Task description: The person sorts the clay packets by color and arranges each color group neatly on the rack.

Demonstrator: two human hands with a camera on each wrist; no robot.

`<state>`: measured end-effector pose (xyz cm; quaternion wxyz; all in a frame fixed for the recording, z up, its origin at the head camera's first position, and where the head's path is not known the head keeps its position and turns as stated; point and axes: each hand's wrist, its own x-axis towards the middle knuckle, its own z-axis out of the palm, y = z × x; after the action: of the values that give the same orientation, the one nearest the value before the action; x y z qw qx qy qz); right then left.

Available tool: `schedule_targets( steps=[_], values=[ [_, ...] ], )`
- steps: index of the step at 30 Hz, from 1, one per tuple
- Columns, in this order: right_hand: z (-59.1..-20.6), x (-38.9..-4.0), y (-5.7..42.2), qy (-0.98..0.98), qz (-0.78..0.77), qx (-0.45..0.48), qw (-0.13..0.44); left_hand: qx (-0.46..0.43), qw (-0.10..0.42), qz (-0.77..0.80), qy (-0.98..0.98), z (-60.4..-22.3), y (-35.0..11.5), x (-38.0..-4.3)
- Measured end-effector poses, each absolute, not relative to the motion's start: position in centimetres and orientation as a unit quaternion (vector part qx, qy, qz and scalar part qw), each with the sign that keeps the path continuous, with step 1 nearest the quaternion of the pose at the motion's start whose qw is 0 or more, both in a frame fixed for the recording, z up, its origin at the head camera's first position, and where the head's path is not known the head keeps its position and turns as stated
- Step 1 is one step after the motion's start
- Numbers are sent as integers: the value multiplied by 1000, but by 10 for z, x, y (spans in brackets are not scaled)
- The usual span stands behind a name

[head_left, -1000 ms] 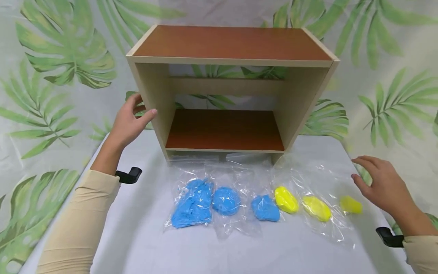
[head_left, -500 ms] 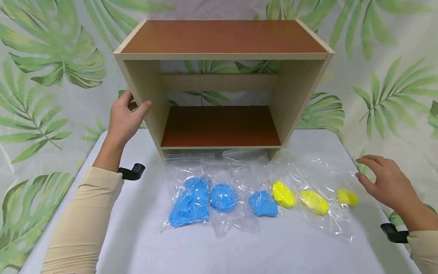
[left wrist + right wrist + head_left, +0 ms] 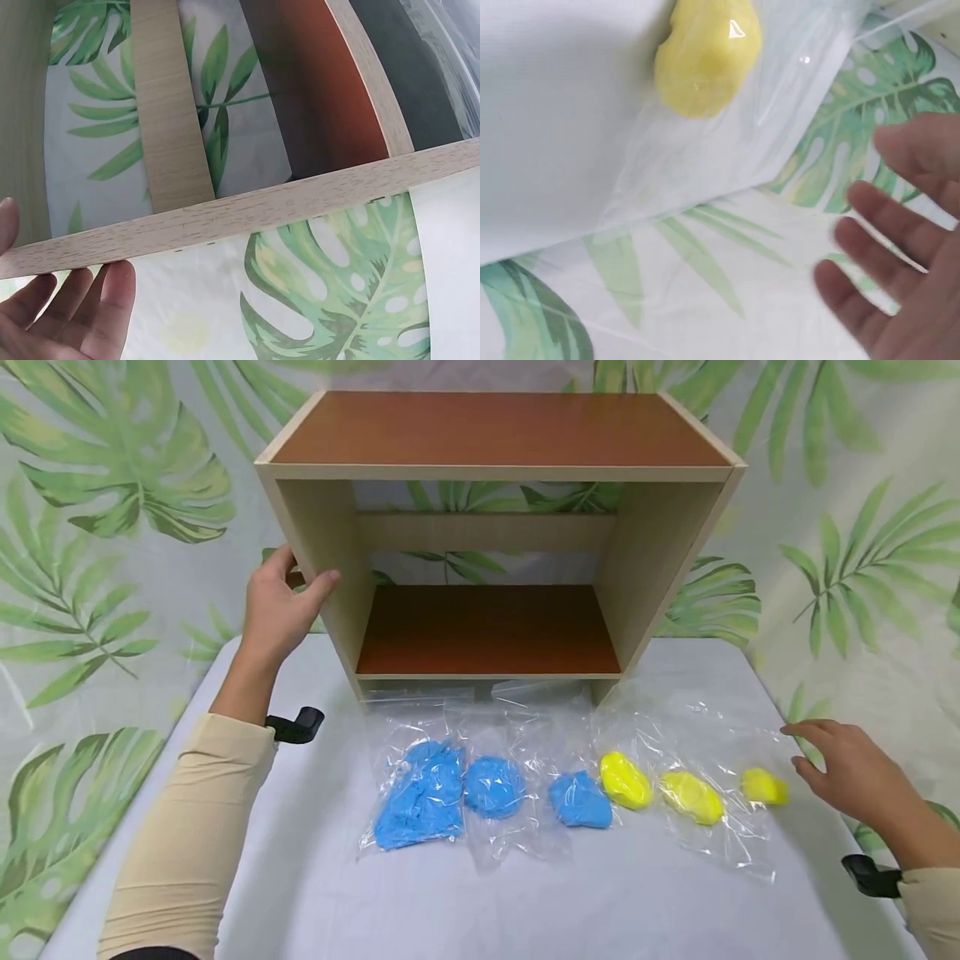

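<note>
- Tan-and-brown, the shelf point(image 3: 495, 431) is standing near the table's point(image 3: 375, 910) back edge.
- The left hand point(image 3: 281, 603) is pinching its left side, seemingly steadying it.
- The right hand point(image 3: 862, 772), relaxed, is hovering by the right edge, probably needing to grip opposite next.

A pale, wrinkled backdrop point(image 3: 885, 672) printed with green leaves stands beyond the table point(image 3: 420, 902), spreading along its left, far and right sides. A broad split leaf point(image 3: 123, 464) fills the far left, slimmer fronds point(image 3: 862, 568) the far right. Soft light leaves faint shadows on the white tabletop, whose far corners are rounded.
</note>
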<state>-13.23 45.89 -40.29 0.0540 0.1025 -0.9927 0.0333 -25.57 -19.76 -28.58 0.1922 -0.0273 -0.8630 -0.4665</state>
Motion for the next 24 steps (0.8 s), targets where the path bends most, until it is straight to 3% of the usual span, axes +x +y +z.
schedule_targets(
  steps=[5, 9, 24],
  values=[
    [-413, -133, 472, -992, 42, 81, -87, -19, 203, -452, -869, -285, -196, -257],
    [-425, -133, 475, -988, 56, 70, -125, -17, 204, -454, -867, -285, -194, -258],
    [-449, -136, 458, -993, 57, 62, -78, -10, 208, -456, -865, -286, -192, -258]
  ],
)
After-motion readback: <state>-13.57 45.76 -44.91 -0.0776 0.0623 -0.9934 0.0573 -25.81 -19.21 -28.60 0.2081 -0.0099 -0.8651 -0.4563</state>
